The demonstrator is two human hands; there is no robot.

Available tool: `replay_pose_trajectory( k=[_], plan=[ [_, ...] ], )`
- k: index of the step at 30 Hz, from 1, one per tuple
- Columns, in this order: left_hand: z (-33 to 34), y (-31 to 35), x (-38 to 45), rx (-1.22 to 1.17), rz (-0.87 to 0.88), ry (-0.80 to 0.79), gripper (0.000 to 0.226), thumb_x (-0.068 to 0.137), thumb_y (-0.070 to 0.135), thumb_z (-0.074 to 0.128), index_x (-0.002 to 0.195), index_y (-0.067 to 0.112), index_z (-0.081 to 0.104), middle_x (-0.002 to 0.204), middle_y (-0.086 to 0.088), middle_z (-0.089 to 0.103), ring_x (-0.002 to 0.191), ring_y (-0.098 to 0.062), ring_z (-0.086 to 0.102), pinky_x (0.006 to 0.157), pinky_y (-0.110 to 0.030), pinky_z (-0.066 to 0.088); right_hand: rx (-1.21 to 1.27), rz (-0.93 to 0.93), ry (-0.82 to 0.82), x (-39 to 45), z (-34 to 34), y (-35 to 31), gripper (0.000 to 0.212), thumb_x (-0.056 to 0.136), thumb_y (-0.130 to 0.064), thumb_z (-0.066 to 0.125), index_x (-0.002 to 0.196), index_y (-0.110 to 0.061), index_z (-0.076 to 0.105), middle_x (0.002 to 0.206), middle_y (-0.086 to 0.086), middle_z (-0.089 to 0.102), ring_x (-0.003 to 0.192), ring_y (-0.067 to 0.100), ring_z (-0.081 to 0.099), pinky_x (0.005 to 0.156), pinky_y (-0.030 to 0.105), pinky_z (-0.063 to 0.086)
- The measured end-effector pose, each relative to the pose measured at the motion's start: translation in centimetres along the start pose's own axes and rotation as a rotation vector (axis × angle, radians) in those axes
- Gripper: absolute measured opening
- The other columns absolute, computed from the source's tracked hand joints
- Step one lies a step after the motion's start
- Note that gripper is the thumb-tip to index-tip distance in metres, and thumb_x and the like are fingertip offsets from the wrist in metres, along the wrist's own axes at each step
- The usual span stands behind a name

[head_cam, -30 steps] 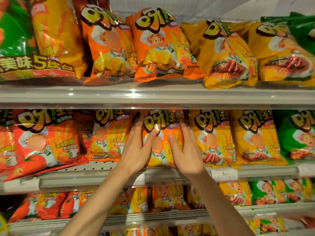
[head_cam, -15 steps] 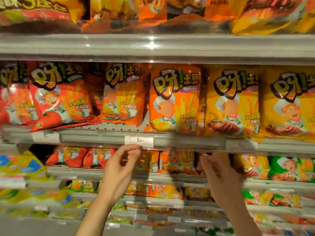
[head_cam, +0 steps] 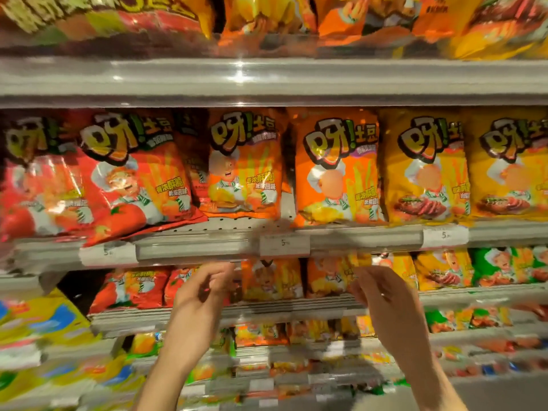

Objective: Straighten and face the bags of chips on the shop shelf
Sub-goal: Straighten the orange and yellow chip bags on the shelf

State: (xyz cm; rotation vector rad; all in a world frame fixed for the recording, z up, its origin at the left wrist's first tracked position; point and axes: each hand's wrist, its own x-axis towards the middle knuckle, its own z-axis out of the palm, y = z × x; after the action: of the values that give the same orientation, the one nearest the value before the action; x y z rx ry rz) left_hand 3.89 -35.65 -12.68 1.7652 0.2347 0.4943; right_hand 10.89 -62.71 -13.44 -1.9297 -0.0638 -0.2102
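1. While only one view exists, the head camera, it looks at a shop shelf (head_cam: 192, 250) stocked with bags of chips in several tiers, and motion blurs much of it.
2. On the middle tier, an orange bag (head_cam: 336, 170) stands upright, front out, at the shelf lip, close beside the yellow bags (head_cam: 427, 167) to its right, which also face forward.
3. To its left, a second orange bag (head_cam: 244, 164) faces forward but sits further back on the tier, with bare perforated shelf in front of it.
4. Further left, a red tomato bag (head_cam: 133, 179) leans at an angle, and its lower corner overhangs the shelf lip; it seems not yet straightened.
5. Both hands hover below that tier, in front of the next row down, touching no bag that can be made out.
6. On the left hand (head_cam: 198, 295), the fingers (head_cam: 219, 269) curl loosely near the price-label strip (head_cam: 284, 243) and hold nothing.
7. On the right hand (head_cam: 382, 298), the fingers (head_cam: 360, 275) are relaxed and slightly bent, also holding nothing.
8. Behind the hands, small orange bags (head_cam: 271, 280) on the lower tier stand roughly upright; blur hides whether they are neat.
9. As a judgement, the task is partway along: the right side of the middle tier looks tidy, while the set-back orange bag, the tilted red bag and the lower tiers remain.
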Motion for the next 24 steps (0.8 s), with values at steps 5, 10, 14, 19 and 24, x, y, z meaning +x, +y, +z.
replay_pose_trajectory(
  k=[5, 10, 14, 19, 24],
  plan=[
    [-5.7, -0.8, 1.5, -0.024, -0.031, -0.027, 0.029, 0.100, 0.015, 0.057, 0.093, 0.036, 0.075, 0.092, 0.000, 0.076, 0.086, -0.022, 0.069, 0.081, -0.043, 0.053, 0.056, 0.082, 0.021, -3.5, 4.3, -2.4, 0.021, 0.097, -0.026, 0.062, 0.079, -0.020, 0.071, 0.074, 0.002, 0.068, 0.076, 0.026, 0.063, 0.066, 0.025, 0.044],
    [-9.0, -0.4, 1.6, -0.007, -0.023, -0.039, 0.017, 0.098, 0.024, 0.058, 0.093, 0.028, 0.074, 0.089, 0.007, 0.077, 0.083, -0.006, 0.070, 0.077, -0.030, 0.048, 0.063, 0.048, 0.066, -6.0, 6.9, -4.3, 0.017, 0.094, -0.039, 0.062, 0.086, -0.028, 0.073, 0.078, 0.001, 0.074, 0.081, 0.025, 0.069, 0.078, 0.044, 0.055],
    [-9.3, 0.2, 2.1, -0.048, 0.010, -0.049, 0.011, 0.095, 0.040, 0.064, 0.094, 0.035, 0.074, 0.096, 0.009, 0.076, 0.092, -0.009, 0.070, 0.083, -0.034, 0.052, 0.021, 0.042, 0.066, -5.2, 7.8, -5.7, 0.014, 0.096, -0.035, 0.061, 0.086, -0.036, 0.070, 0.078, -0.005, 0.074, 0.079, 0.014, 0.069, 0.079, 0.037, 0.054],
    [-7.8, 2.5, 2.9, -0.045, 0.067, -0.037, 0.014, 0.097, 0.024, 0.060, 0.097, 0.031, 0.073, 0.094, 0.014, 0.075, 0.090, -0.004, 0.069, 0.076, -0.022, 0.051, 0.106, -0.055, -0.029, -1.9, 8.8, -9.2, 0.012, 0.097, -0.024, 0.062, 0.090, -0.021, 0.072, 0.085, 0.016, 0.068, 0.063, 0.013, 0.055, 0.054, 0.018, 0.041],
    [-4.5, 4.6, 6.3, 0.055, 0.241, -0.059, 0.024, 0.098, 0.026, 0.060, 0.118, 0.037, 0.061, 0.116, 0.015, 0.063, 0.108, 0.001, 0.060, 0.088, -0.017, 0.050, 0.180, -0.164, -0.117, 2.8, 10.4, -12.5, 0.018, 0.099, -0.027, 0.058, 0.115, -0.023, 0.065, 0.103, 0.004, 0.070, 0.090, 0.012, 0.068, 0.081, 0.028, 0.057]
  ],
)
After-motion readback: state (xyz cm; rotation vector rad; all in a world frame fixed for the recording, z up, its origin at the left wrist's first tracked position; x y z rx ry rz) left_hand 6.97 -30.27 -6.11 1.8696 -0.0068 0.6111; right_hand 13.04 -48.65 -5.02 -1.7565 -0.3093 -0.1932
